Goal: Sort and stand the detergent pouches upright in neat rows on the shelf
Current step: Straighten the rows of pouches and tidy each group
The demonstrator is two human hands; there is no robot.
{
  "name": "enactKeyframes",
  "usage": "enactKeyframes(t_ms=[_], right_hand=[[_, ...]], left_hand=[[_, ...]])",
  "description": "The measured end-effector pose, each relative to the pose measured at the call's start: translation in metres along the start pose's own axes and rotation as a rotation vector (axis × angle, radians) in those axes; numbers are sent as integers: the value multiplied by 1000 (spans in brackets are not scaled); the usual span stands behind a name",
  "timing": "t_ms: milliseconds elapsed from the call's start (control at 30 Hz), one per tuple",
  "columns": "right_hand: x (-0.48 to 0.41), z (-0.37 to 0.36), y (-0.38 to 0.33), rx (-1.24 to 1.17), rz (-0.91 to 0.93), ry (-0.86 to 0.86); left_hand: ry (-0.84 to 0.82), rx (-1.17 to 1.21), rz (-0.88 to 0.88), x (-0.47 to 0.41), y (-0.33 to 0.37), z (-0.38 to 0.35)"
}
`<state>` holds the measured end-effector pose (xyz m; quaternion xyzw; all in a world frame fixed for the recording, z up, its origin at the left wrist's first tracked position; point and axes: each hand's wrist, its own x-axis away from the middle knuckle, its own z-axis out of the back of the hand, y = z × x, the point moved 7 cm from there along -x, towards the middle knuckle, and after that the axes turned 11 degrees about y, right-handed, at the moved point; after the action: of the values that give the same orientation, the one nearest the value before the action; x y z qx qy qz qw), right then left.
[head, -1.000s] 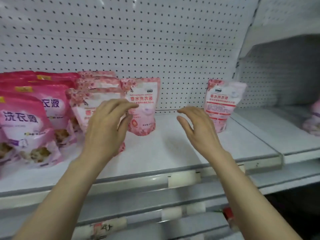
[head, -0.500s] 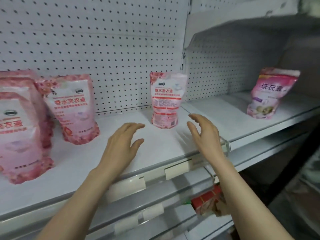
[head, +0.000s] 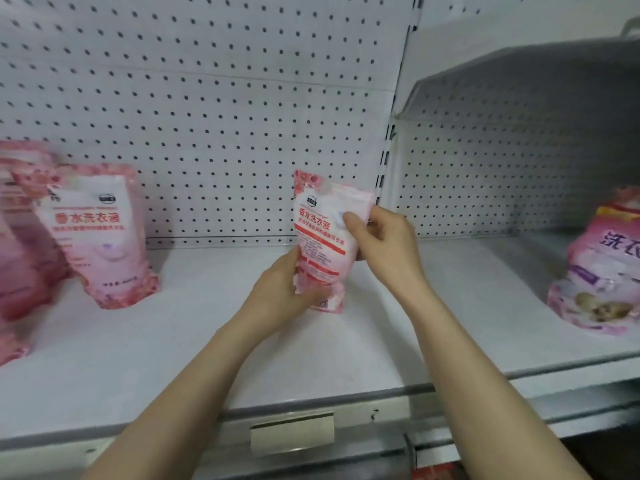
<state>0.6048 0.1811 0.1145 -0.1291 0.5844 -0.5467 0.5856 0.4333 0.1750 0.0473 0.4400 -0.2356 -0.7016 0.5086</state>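
A pink-and-white detergent pouch [head: 322,237] with red lettering stands upright in the middle of the white shelf [head: 194,344]. My left hand [head: 280,292] grips its lower left side. My right hand [head: 381,237] pinches its upper right edge, thumb on the front. Another pouch of the same kind [head: 100,233] stands upright to the left, with more pink pouches [head: 17,244] blurred at the left edge. A magenta pouch [head: 602,271] leans on the neighbouring shelf at the right.
White pegboard [head: 207,116] backs the shelf. A vertical post [head: 388,168] divides it from the right bay [head: 485,271]. A blank price-tag holder [head: 292,433] sits on the front rail. A red item [head: 433,472] shows on the shelf below.
Both hands, open and hovering before, have reached forward and taken hold of the lone middle pouch. The view has swung rightward.
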Motion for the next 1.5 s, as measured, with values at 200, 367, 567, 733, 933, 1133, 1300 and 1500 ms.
enactKeyframes(t_ms=[200, 367, 567, 733, 933, 1133, 1300, 1500], right_hand=[[14, 28, -9, -66, 6, -14], [21, 72, 3, -112, -42, 38], [71, 162, 90, 58, -187, 520], [82, 239, 135, 175, -239, 813], [32, 326, 176, 226, -409, 835], [-1, 320, 201, 163, -425, 524], [-13, 276, 195, 76, -253, 290], [-7, 292, 197, 37, -185, 352]], left_hand=[[-124, 244, 103, -7, 23, -46], [-168, 584, 206, -9, 28, -72], [-103, 618, 318, -9, 14, -70], [-9, 637, 290, -9, 19, -72], [12, 637, 279, -11, 44, -114], [6, 659, 281, -12, 77, -171], [16, 676, 279, -14, 97, -199], [89, 613, 266, -15, 107, -215]])
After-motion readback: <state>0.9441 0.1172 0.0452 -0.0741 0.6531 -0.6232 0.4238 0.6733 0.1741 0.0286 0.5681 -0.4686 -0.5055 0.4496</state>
